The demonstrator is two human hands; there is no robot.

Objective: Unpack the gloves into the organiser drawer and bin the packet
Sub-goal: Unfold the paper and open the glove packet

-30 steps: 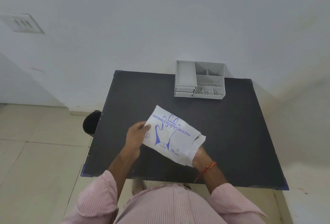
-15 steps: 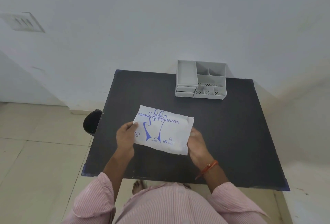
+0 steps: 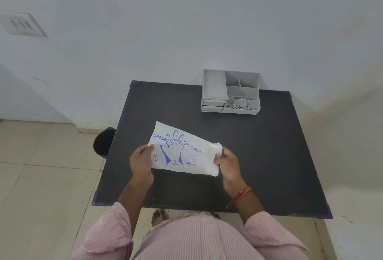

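Observation:
A white packet of disposable gloves (image 3: 182,151) with blue print is held just above the black table (image 3: 269,156), printed side up. My left hand (image 3: 142,161) grips its left edge with the thumb on top. My right hand (image 3: 227,163) pinches the crumpled right end, where thin clear plastic shows. The grey organiser (image 3: 231,92) stands at the table's far edge against the wall, with two small shut drawers at its front left and several open compartments. A black bin (image 3: 103,142) stands on the floor by the table's left side, partly hidden by the table.
A white wall runs right behind the table. Beige floor tiles lie to the left. My bare foot (image 3: 158,216) shows under the table's near edge. A switch plate (image 3: 22,25) sits on the wall at far left.
The packet has turned from lying level to tilting down to the right. My right hand has moved from under its right edge to pinching that end, which is now crumpled.

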